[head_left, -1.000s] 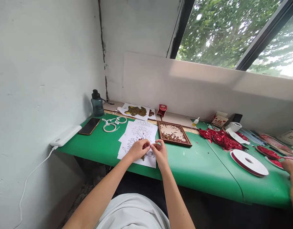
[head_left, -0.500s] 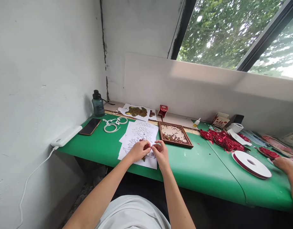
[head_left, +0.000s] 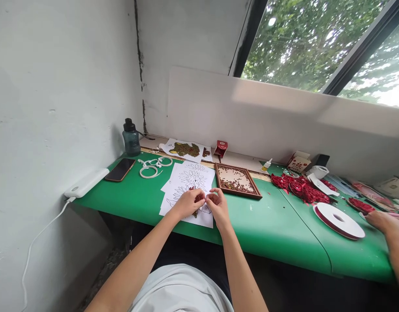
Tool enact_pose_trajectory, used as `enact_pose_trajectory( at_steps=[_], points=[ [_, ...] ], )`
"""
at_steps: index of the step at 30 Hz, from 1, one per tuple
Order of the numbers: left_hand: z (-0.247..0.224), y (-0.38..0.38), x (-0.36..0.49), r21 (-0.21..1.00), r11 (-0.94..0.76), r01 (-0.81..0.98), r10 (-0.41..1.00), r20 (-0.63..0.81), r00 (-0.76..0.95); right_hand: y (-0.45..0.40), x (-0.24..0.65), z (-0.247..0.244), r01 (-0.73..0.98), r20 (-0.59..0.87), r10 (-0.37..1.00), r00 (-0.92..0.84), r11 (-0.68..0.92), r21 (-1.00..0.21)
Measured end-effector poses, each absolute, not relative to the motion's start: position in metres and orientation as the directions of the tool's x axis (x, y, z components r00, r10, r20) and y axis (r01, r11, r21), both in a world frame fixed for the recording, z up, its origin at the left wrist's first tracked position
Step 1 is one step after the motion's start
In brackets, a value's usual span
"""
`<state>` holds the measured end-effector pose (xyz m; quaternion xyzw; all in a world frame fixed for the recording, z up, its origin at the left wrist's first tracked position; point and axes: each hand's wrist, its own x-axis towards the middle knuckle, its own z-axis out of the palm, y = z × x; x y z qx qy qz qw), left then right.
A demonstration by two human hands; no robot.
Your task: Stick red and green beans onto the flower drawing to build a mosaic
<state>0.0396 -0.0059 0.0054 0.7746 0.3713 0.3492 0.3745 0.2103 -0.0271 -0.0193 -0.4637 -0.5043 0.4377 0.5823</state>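
Observation:
My left hand [head_left: 188, 203] and my right hand [head_left: 218, 206] meet fingertip to fingertip above a white sheet with line-drawn flowers [head_left: 193, 177]. Both are closed in a pinch; a tiny pale thing shows between the fingertips, too small to name. Under my left hand, part of the drawing is covered with small red and green beads or seeds [head_left: 195, 214], half hidden by my fingers. To the right of the sheets lies a shallow wooden-framed tray [head_left: 260, 197] with reddish-brown beads or seeds scattered in it.
A phone [head_left: 120, 169], a coiled white cable [head_left: 149, 172] and a bottle [head_left: 131, 139] are on the left. Behind lies a bead-covered picture [head_left: 185, 149]. On the right are a glue bottle [head_left: 266, 165], red trimmings [head_left: 306, 190], a ribbon spool [head_left: 349, 219] and another person's hand [head_left: 383, 222].
The view has shifted slightly. My hands keep nearly the same pinched pose over the sheet. The other person's hand at the right has moved a little to the left.

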Motion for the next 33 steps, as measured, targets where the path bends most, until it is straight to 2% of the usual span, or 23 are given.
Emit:
enact_pose_trajectory(
  at_steps=[33],
  points=[
    [0.004, -0.009, 0.036, 0.855, -0.444, 0.268, 0.836, 0.289, 0.467, -0.034, 0.206, -0.008, -0.110, 0.164, 0.986, -0.005, 0.163, -0.980]
  ],
)
